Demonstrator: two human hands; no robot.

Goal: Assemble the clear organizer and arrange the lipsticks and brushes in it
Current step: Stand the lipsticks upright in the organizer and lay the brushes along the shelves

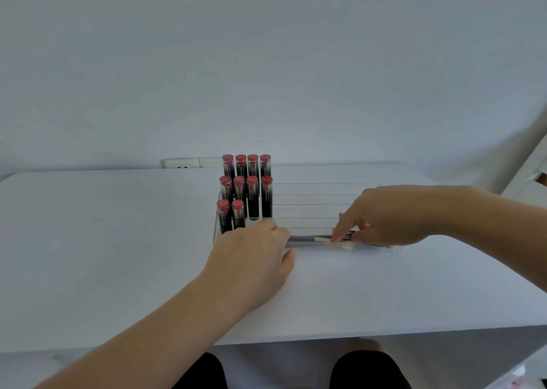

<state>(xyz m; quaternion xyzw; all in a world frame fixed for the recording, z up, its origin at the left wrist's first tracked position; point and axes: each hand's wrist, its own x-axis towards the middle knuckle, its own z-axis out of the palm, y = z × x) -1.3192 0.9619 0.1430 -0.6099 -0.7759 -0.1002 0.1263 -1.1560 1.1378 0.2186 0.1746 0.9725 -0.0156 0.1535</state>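
The clear organizer (310, 208) sits on the white counter (118, 240) with ten lipsticks (245, 193) standing upright in its left-hand rows, and a brush (313, 238) lies in its front trough, long axis running left to right along the near edge. The right hand (384, 217) is on the brush's right end, fingers curled down and seemingly pinching it, while the left hand (254, 258) covers the organizer's front left corner, fingers bent over the edge as if to steady it; whether it touches the brush's left end I cannot tell
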